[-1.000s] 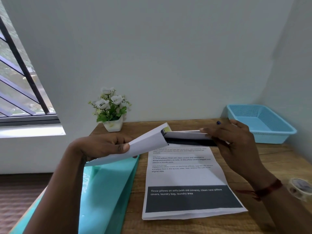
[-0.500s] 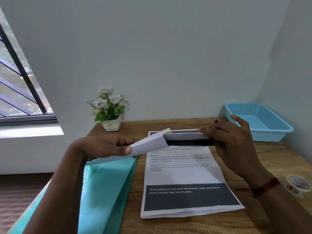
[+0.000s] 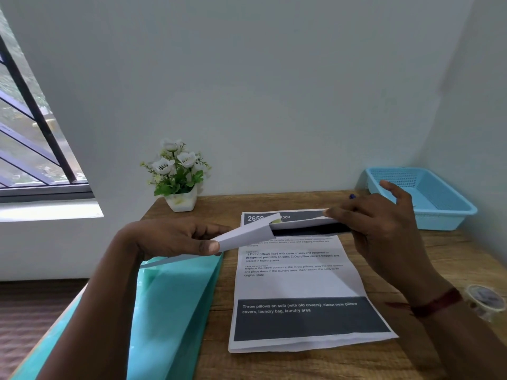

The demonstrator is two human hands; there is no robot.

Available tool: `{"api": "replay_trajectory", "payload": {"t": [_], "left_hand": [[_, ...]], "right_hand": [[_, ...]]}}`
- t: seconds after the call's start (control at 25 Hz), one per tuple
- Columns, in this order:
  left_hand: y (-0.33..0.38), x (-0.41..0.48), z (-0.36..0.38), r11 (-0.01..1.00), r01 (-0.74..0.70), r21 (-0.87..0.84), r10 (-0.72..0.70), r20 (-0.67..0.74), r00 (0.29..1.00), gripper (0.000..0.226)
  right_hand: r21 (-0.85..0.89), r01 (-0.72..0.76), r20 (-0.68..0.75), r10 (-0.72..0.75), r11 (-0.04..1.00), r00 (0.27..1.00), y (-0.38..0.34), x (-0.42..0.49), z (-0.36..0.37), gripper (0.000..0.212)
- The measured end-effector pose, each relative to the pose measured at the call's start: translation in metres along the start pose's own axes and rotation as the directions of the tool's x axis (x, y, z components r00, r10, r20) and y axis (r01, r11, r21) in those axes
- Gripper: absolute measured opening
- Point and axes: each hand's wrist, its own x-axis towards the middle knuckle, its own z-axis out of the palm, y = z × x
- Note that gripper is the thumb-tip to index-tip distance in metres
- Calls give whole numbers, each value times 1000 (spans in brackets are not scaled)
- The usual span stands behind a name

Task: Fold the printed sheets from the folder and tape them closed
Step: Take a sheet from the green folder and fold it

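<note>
While it hangs in the air just above the far end of the stack (image 3: pixel 296 286), the folded sheet (image 3: pixel 247 237) is held at both ends. The left hand (image 3: pixel 170 239) clamps a thumb over one end. The right hand (image 3: pixel 384 229) pinches the other in its fingertips, little finger lifted. By the look of it, this sheet is folded but not yet taped, and the stack lies flat, unfolded. The tape (image 3: pixel 485 300) sits right of the stack, the folder (image 3: pixel 170 311) left of it. The number of folds is hard to make out, and the folder is cut off at the frame's edge.
</note>
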Motion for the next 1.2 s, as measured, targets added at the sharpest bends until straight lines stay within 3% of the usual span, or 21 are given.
{"api": "replay_trajectory", "payload": {"t": [0.16, 0.28, 0.4, 0.64, 0.72, 0.8, 0.88, 0.96, 1.04, 1.12, 1.2], "left_hand": [[1, 0, -1, 999, -13, 31, 13, 17, 1000, 39], [1, 1, 0, 999, -10, 52, 9, 18, 1000, 66], [6, 7, 4, 998, 0, 58, -3, 49, 999, 52], [10, 11, 7, 995, -4, 100, -2, 61, 998, 59], [9, 10, 7, 995, -1, 99, -4, 44, 999, 47], [13, 8, 7, 997, 4, 79, -6, 24, 1000, 40], [14, 5, 7, 999, 20, 46, -20, 4, 1000, 38], [13, 3, 6, 999, 25, 35, -25, -23, 999, 37], [12, 2, 5, 998, 18, 59, -14, -66, 998, 40], [13, 2, 3, 996, 13, 84, -4, -113, 994, 34], [15, 1, 3, 995, 15, 101, -1, -136, 991, 27]], "right_hand": [[19, -11, 13, 11, 1000, 1000, 0, -1, 3, 32], [23, -8, -3, 8, 1000, 1000, -1, -2, 5, 32], [70, 37, -16, -36, 997, 999, -9, -1, 9, 28], [112, 116, 15, -118, 987, 993, -30, 3, 12, 19], [114, 41, -24, -39, 993, 999, -20, 8, 1, 29], [175, -147, -126, 171, 973, 977, -9, 10, -10, 32], [374, -422, -170, 508, 826, 844, -1, 7, -15, 25], [633, -584, -9, 760, 507, 650, 1, 7, -13, 17], [771, -612, 216, 830, 177, 514, 3, 7, -8, 17], [779, -627, 366, 799, 18, 477, 4, 7, -4, 17], [775, -632, 415, 761, -9, 498, 0, 7, 0, 16]]}}
